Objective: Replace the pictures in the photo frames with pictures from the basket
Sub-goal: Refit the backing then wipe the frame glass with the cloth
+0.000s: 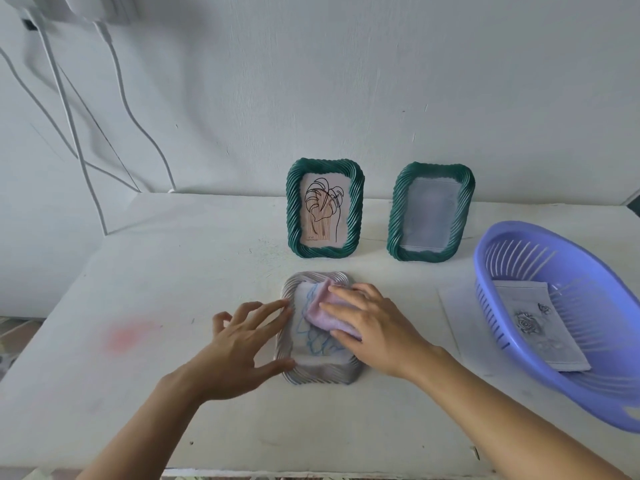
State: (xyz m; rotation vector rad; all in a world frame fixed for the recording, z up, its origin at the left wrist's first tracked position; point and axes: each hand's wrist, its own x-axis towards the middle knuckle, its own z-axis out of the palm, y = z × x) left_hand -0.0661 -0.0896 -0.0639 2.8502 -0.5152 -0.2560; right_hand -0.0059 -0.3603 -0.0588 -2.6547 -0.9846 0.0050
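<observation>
Wiping the flat pale frame (320,374) with a pink cloth (327,304).
Head view: right hand (375,329) lies flat-fingered on the cloth, pressing it onto the glass over a blue scribble picture. Left hand (235,341) is spread wide, fingertips steadying the frame's left rim. The frame lies on the surface (173,271), near the upright leaf frame (293,209) and the foggy frame (398,216). A rose picture (533,327) waits in the purple basket (512,227). Risk: a hard push slides the frame into the standing ones and tips them.
</observation>
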